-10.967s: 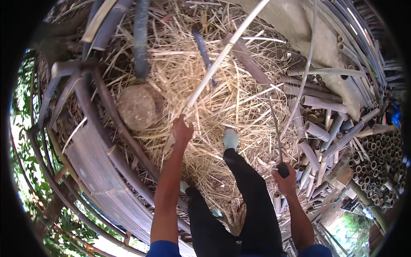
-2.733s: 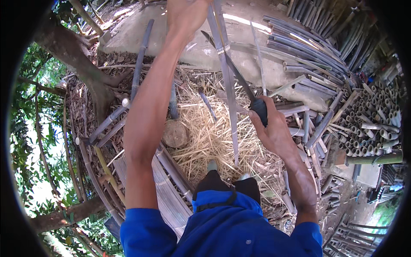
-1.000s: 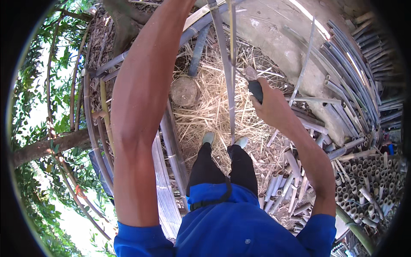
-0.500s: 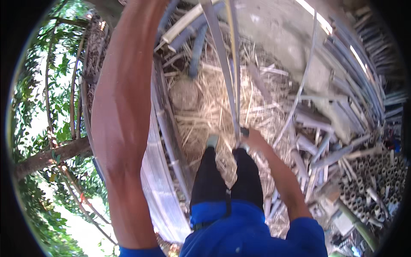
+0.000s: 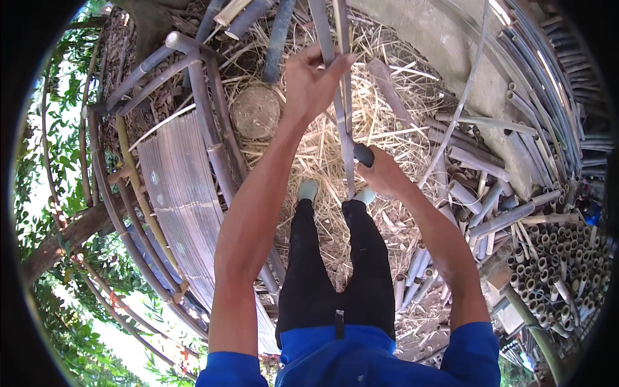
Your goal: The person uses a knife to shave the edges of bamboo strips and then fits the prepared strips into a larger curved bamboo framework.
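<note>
A long grey-brown bamboo pole (image 5: 349, 169) stands in front of my feet, split lengthwise into two strips that run up past the top edge. My left hand (image 5: 308, 90) is closed round the left-hand bamboo strip (image 5: 320, 26), high on the split, with thumb and fingertips beside the second strip (image 5: 342, 29). Lower down, my right hand (image 5: 385, 173) is wrapped round a rounded black handle (image 5: 363, 155) right against the pole, near where the strips meet. Whatever blade or tool belongs to that handle cannot be made out.
Straw-like shavings (image 5: 322, 155) cover the ground around my feet. On the left stand a bamboo slat panel (image 5: 184, 174) and a bamboo frame (image 5: 205, 109). A round wood block (image 5: 256, 111) lies beyond. Cut bamboo pieces (image 5: 506, 222) and stacked short tubes (image 5: 561, 277) fill the right.
My left arm, which reached out past the top edge, has drawn back, and its hand is now on the strip. The right hand with the black handle sits higher in the picture.
</note>
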{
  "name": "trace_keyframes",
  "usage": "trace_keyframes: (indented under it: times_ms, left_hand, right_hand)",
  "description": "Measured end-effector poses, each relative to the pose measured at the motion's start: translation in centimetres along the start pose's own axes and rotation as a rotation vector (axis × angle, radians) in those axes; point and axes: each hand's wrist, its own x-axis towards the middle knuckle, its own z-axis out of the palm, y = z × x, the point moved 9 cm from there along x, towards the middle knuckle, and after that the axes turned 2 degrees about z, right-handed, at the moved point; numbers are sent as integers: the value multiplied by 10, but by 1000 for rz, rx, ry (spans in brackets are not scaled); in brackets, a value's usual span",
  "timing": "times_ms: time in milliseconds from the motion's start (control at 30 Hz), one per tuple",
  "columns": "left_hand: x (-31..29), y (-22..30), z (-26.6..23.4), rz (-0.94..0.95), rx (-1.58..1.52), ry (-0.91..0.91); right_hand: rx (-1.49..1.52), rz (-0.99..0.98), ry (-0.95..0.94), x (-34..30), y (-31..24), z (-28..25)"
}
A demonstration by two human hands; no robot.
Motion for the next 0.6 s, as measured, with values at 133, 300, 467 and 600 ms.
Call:
trace_keyframes:
  times_ms: [133,300,467,600]
  left_hand:
    - [3,-1,8,-4,8,96]
    - [12,2,8,102,30,118]
    - [22,-6,13,-44,11,99]
    - [31,-7,11,79,-48,156]
  right_hand:
    - [-320,94,-122,-4,-18,0]
    - [-51,206,-184,2,14,17]
    - [-39,308,-161,-22,109,71]
    - [-91,289,-103,-20,122,86]
